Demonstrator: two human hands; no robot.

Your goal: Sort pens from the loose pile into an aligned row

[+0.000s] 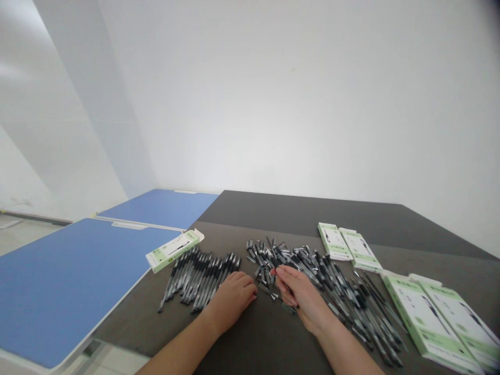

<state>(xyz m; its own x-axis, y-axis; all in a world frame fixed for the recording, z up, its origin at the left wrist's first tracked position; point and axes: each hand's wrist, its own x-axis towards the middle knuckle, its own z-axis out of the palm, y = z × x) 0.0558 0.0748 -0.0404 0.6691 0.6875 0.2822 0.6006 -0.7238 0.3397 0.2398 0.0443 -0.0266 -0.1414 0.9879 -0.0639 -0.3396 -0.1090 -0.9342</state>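
A big loose heap of black pens [332,281] sprawls across the dark table [297,213]. A neater row of pens [199,276] lies to its left. My left hand [232,299] rests on the table just right of that row, fingers curled under; what they hold, if anything, is hidden. My right hand [299,297] lies at the near left edge of the heap, fingers stretched out together and touching the pens.
A green-and-white pen box [175,249] lies open behind the row. Two such boxes [347,244] lie at the back right, two larger ones [437,317] at the near right edge. Blue tables [66,281] adjoin on the left. A white wall stands behind.
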